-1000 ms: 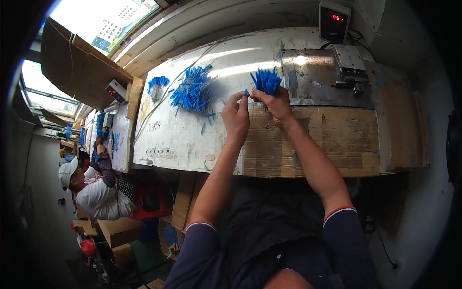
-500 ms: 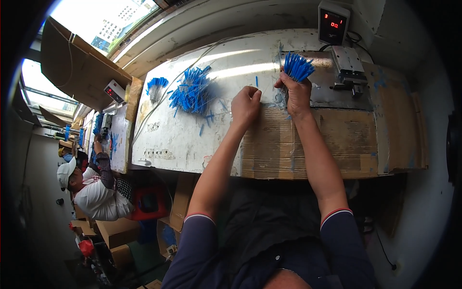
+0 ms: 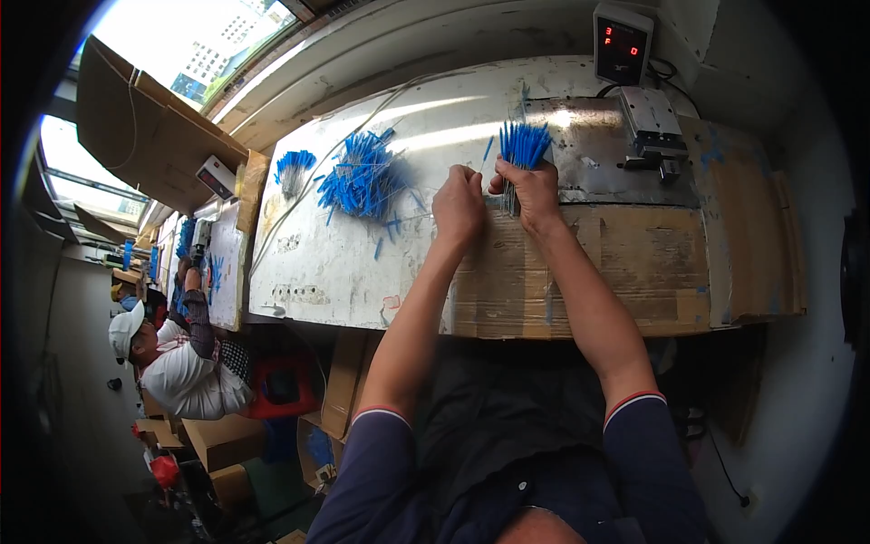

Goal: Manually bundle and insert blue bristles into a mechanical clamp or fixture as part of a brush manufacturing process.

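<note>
My right hand (image 3: 535, 192) is closed around an upright bundle of thin blue-tipped wires (image 3: 524, 143). Their pale thin ends stick out below the fist. Just left of it, my left hand (image 3: 459, 207) is pinched, and a single blue-tipped wire (image 3: 488, 148) rises from its fingertips, close to the bundle. Further left on the white worktable (image 3: 349, 272) lies a big loose pile of the same blue-tipped wires (image 3: 361, 177). A smaller upright-looking bunch (image 3: 294, 170) is beyond it, and a few loose pieces (image 3: 379, 247) are scattered nearer me.
A metal clamp-like device (image 3: 654, 131) stands at the right back, beside a box with a red lit display (image 3: 622, 43). Cardboard (image 3: 625, 267) covers the table's near right part. A cable (image 3: 313, 186) crosses the left side. Another person (image 3: 186, 367) works at a neighbouring table.
My right hand with the bundle has moved left and a little toward me, nearer my left hand. The lit display reads differently.
</note>
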The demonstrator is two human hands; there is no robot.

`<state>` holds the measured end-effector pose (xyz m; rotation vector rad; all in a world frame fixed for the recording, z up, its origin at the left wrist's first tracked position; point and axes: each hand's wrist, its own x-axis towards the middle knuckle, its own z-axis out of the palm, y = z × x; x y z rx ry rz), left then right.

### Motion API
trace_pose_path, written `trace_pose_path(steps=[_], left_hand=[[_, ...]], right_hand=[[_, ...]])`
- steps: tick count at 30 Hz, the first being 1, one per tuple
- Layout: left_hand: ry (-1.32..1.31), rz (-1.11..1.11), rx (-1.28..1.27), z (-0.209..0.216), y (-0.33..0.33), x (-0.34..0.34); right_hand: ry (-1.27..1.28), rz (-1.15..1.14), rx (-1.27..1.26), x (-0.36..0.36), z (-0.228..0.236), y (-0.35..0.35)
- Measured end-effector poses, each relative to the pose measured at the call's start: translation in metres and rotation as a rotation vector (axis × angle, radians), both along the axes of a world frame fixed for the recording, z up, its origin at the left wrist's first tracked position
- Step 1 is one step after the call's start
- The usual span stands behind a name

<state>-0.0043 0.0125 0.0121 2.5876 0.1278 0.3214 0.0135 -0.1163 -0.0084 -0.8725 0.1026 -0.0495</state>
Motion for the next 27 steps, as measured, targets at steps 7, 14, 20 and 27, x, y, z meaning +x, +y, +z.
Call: trace_pose_path(steps=[7,14,20,27], left_hand=[[-0.124,-0.061,-0.184,0.013,-0.008,-0.017],[-0.256,-0.172,-0.159,0.008,0.019,-0.053],[-0.403,-0.021,0.362,-0.017,0.108,-0.082],[-0.258,-0.062,0.450,-0.019,0.120,-0.075]], right_hand=[[-0.018,0.059,-0.038,-0.004,0.005,0.007],[0.056,0.075,0.000,-0.007,0.011,0.003],[0.056,0.169,-0.061,-0.009,0.012,0.007],[0.026,0.172,-0.118,-0.011,0.006,0.006]])
